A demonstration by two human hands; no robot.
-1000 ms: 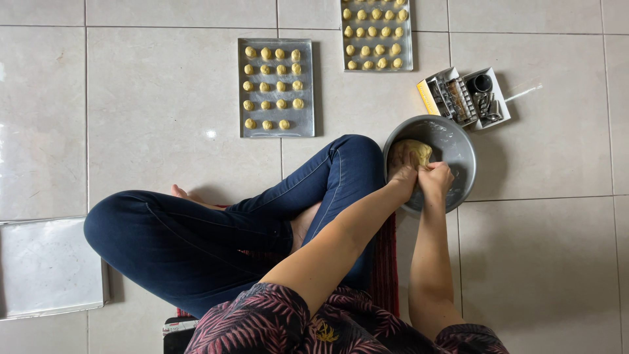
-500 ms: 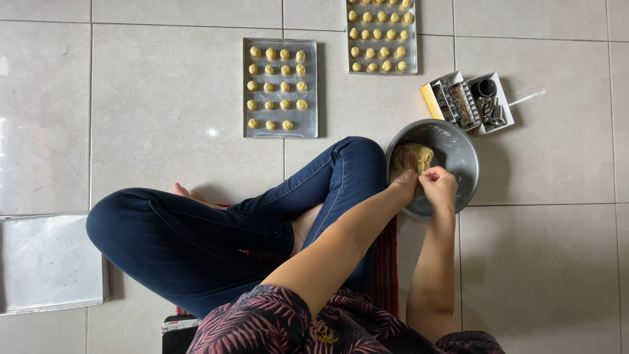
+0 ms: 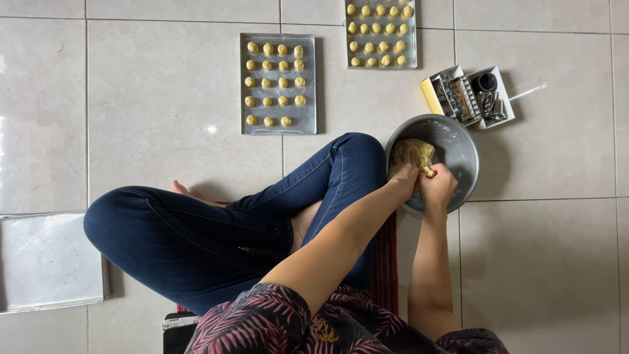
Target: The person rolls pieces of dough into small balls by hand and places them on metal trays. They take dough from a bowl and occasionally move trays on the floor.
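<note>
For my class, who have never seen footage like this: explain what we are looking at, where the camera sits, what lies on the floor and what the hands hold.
There is no machine here. A camera worn on a person's head looks straight down at their own lap and hands. The person sits cross-legged on a tiled floor. Both hands are in a metal bowl beside the knee: the left hand and the right hand touch a lump of yellow dough, and the right hand's fingers pinch a small piece. Ahead lie two trays of small dough balls, one near and one farther. A box of small metal tools sits by the bowl, and a bare tray lies at the picture's left.
</note>
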